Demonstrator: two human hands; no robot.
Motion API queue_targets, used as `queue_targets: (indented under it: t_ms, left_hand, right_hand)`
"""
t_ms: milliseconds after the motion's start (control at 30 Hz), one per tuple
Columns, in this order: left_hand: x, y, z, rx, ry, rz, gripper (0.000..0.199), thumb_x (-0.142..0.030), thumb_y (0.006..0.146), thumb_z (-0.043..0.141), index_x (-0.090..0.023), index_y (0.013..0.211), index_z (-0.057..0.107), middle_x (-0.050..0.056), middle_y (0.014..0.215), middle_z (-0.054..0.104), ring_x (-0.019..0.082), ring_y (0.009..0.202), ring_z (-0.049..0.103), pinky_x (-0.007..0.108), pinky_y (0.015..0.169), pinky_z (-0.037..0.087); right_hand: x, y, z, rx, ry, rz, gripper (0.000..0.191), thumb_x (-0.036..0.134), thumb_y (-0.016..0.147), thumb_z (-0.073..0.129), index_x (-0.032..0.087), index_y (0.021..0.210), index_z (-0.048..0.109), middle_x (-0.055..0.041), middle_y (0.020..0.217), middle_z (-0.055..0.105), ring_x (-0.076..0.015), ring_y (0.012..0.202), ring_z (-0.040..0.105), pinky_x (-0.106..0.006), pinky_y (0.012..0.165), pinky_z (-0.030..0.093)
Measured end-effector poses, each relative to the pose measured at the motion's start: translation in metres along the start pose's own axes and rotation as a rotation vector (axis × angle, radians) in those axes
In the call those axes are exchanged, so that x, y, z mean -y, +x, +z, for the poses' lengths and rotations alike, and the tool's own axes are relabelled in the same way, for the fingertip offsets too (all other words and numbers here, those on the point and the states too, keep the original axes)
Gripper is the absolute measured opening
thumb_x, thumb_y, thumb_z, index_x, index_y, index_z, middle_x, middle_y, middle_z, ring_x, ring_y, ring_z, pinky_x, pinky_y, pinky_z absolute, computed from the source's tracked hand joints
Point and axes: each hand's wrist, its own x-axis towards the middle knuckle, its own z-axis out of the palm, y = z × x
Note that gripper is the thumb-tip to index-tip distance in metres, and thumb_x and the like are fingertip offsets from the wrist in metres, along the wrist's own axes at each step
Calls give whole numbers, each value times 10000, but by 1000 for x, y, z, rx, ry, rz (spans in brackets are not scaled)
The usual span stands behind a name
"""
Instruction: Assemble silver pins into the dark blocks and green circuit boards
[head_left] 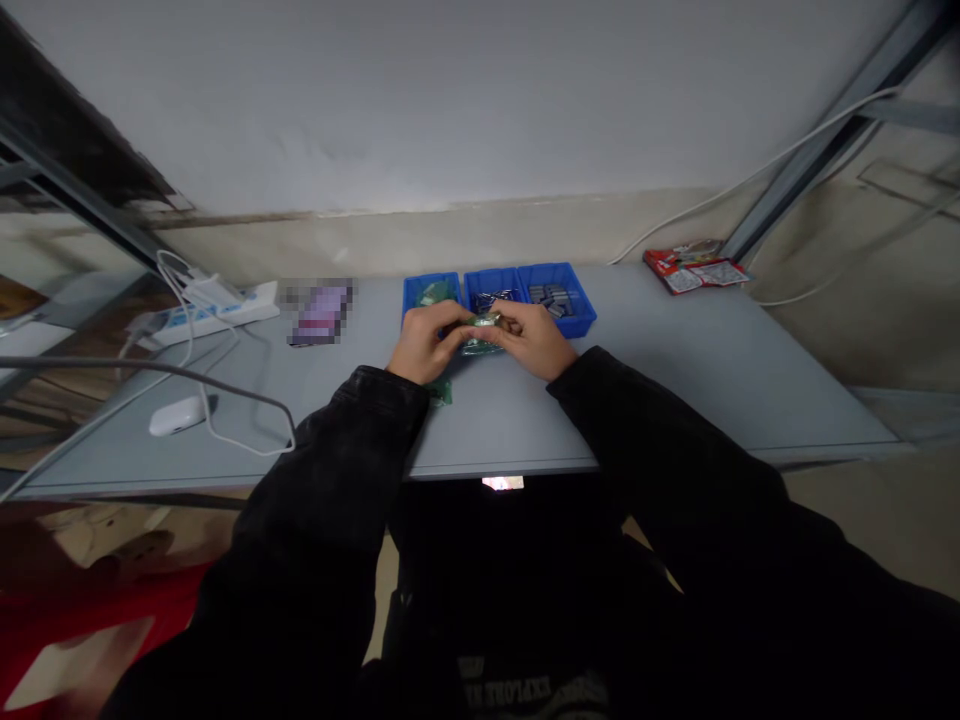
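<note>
Both my hands meet over the table in front of the blue bins. My left hand (pixel 429 340) and my right hand (pixel 536 338) pinch a small green plastic bag (pixel 484 345) between them; what is inside it is hard to make out. Another green bag (pixel 442 392) lies on the table beside my left wrist, partly covered by the sleeve. Behind my hands, the left blue bin (pixel 411 293) holds more green bags, the middle blue bin (pixel 491 276) holds thin metal pieces, and the right blue bin (pixel 581 318) holds short grey cylinders.
On the left of the grey table (pixel 675 380) are a white power strip (pixel 259 300) with cables, a white earbud case (pixel 178 415) and a blurred-out phone (pixel 321 315). A red packet (pixel 696 270) lies at the back right. Metal frame posts rise at both sides.
</note>
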Motion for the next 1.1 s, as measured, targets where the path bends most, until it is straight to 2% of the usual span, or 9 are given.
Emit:
queue_targets:
  t_ms: [133,233,333,433,567,733,833,967,1100]
  left_hand:
    - [-1,-1,4,-62,-77,-91,255,-428,957,671,-178,989,711,19,826,717,144,700,643,280,690,514]
    - [-3,-1,5,-132,-140,-163,333,-438,937,698,-194,1159,645,-14,771,673,124,633,608,258,639,505]
    - [-4,-1,5,-150,-172,-174,371,-445,912,738,-207,1162,602,-42,711,623,109,579,571,245,609,488]
    - [-1,-2,5,-158,-150,-176,334,-454,930,720,-214,1125,593,-49,688,605,109,565,553,252,604,477]
    - [1,-3,4,-171,-88,-176,287,-463,970,667,-215,1103,606,-47,674,603,114,563,547,269,622,486]
    - [-5,-2,2,-89,-75,-106,236,-403,1038,558,-205,1094,673,15,893,716,139,745,656,285,733,528]
    - [-8,0,0,-97,-38,-71,247,-303,1063,487,-203,1134,700,45,1023,746,159,866,680,313,834,542]
    - [-5,1,-1,-121,2,-19,230,-174,1009,535,-205,1130,727,53,1055,759,187,976,677,351,905,539]
    - [-1,1,0,-122,31,-24,258,-151,984,558,-215,1168,727,59,1065,759,199,1002,664,375,904,543]
  right_hand:
    - [-1,1,1,-41,85,5,472,552,904,719,196,702,485,73,588,347,-87,546,321,-252,522,241]
    - [-4,0,0,-70,209,19,392,504,939,690,208,757,511,73,557,416,-93,481,399,-251,480,301]
    - [-6,0,-1,-69,282,47,286,474,949,688,219,935,560,76,556,497,-104,432,449,-250,443,347]
    - [-6,0,-1,-99,292,52,312,458,937,711,238,1084,546,88,576,493,-99,440,449,-233,435,343]
    - [-9,3,-1,-164,271,27,324,468,908,744,221,899,535,70,626,476,-76,471,450,-226,447,337]
    - [-14,6,-5,-179,284,31,343,467,899,750,208,855,529,57,647,519,-76,465,501,-232,442,373]
    - [-15,6,-7,-170,305,71,340,490,917,714,210,883,525,45,664,560,-84,465,529,-229,413,367]
    - [-11,6,-7,-143,339,125,303,439,924,714,236,1001,503,56,674,566,-106,469,557,-237,389,357]
    - [-3,5,-7,-133,339,163,256,364,936,699,256,1070,509,62,664,561,-123,491,583,-249,405,378]
